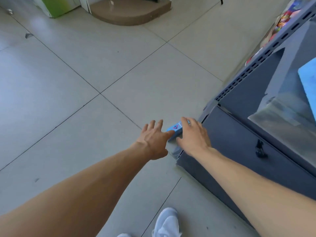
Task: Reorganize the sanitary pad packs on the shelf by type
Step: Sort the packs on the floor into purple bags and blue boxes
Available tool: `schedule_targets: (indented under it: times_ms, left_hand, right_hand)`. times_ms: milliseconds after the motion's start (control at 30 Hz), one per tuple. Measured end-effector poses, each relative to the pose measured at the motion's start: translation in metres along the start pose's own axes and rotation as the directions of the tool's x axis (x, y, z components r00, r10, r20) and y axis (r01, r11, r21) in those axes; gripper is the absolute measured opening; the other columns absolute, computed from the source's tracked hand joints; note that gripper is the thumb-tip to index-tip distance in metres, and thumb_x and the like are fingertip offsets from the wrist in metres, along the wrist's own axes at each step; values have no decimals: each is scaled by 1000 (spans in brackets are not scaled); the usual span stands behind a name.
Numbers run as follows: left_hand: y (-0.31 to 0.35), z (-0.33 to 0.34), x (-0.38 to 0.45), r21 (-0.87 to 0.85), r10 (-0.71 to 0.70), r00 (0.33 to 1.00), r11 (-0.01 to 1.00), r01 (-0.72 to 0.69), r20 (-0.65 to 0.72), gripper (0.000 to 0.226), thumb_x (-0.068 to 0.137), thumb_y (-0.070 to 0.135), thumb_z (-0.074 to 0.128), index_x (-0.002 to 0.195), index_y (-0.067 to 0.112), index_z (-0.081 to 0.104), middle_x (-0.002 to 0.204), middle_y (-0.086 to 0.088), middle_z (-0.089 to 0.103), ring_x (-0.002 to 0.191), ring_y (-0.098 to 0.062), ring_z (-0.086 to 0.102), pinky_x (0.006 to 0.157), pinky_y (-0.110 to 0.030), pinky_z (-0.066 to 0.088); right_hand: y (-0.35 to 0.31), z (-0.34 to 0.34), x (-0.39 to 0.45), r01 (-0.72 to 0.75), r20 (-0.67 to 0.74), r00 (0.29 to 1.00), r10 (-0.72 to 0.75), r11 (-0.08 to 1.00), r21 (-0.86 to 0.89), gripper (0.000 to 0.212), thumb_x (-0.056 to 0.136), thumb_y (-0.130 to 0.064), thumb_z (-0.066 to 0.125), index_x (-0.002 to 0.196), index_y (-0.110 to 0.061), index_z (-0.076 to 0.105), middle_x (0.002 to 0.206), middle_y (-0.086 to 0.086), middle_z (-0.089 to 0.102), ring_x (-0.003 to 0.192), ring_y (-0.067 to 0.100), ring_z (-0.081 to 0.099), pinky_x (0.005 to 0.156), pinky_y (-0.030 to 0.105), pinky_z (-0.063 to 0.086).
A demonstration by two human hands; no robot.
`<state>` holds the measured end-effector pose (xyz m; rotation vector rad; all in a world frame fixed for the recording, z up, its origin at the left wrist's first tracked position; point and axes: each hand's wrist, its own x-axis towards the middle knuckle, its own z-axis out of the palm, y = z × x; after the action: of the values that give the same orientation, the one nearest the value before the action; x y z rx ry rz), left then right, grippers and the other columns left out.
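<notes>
A small blue sanitary pad pack [174, 128] with a red and white logo lies on the tiled floor at the foot of the grey shelf unit [239, 134]. My right hand [194, 135] covers its right side, fingers bent over the top and thumb at its near end. My left hand [153, 139] is stretched out with spread fingers, and its thumb touches the pack's left edge. Another light blue pack [308, 82] lies on the upper shelf at the right edge, cut off by the frame.
Colourful packets [283, 19] fill the far end of the shelf unit. A clear plastic sheet [280, 113] lies on the shelf. A green and white box [56, 7] and a brown step [131, 12] stand at the far end. My white shoe [168, 223] is below.
</notes>
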<state>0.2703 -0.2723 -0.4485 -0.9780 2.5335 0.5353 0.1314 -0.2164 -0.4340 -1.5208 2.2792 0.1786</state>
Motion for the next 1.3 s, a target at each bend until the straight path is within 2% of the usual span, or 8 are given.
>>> schedule_targets:
  times_ms: [200,433,700,967,1033,1133,1200,1300]
  left_hand:
    - [-3,37,83,52,54,989,997,-62,139,78,86,42,63,147,51,16,157,-20,1,143,-40,4,116,-49,18]
    - [-5,65,133,-38,107,987,994,-103,123,56,82,29,58,137,35,48,118,-5,39,112,-27,41,95,-34,37]
    - [-25,23,55,-150,87,996,985,-86,-1,52,89,7,51,131,37,56,129,-2,39,88,-23,48,69,-29,39]
    - [-31,-93,-101,-345,-170,966,934,95,-193,29,86,3,52,100,17,72,143,-2,46,109,-19,57,88,-27,46]
    - [-21,-123,-130,-471,-343,922,853,225,-182,19,89,17,56,106,17,64,131,-1,54,94,-18,56,83,-30,48]
    - [1,-170,-163,-705,-510,860,606,367,9,49,90,44,57,130,19,42,104,2,59,95,-21,60,85,-38,51]
    - [25,-198,-176,-879,-477,865,334,342,155,72,88,53,60,145,23,26,109,-4,59,99,-28,65,92,-43,53]
    - [64,-225,-189,-978,-450,880,63,199,150,62,84,47,69,130,17,38,112,-14,65,94,-32,70,86,-47,57]
  right_hand:
    - [25,26,78,103,75,993,-90,974,-202,57,87,-18,61,139,-25,41,154,12,18,136,33,27,107,45,35]
    - [45,51,116,145,130,985,-115,956,-255,58,87,-12,58,139,-27,40,154,11,17,135,33,27,106,45,35]
    - [31,22,65,154,90,985,-148,986,-68,46,88,-23,61,131,-23,47,138,7,38,124,30,40,97,43,42]
    - [-48,-76,-69,68,-1,997,-72,947,314,37,90,-47,60,100,-15,45,102,4,60,89,31,57,67,36,41]
    - [-56,-101,-97,65,-46,998,-51,929,363,37,91,-46,58,101,-13,44,105,6,62,89,31,59,66,35,41]
    - [-67,-149,-135,75,-116,993,-30,909,410,34,93,-39,56,105,-11,40,109,9,61,91,33,60,63,34,38]
    - [-72,-174,-157,126,-154,986,-65,897,425,32,93,-36,56,103,-13,36,109,9,58,92,34,59,63,34,36]
    - [-77,-200,-188,218,-227,966,-125,866,450,37,90,-33,60,111,-11,38,112,9,57,95,34,60,69,36,43]
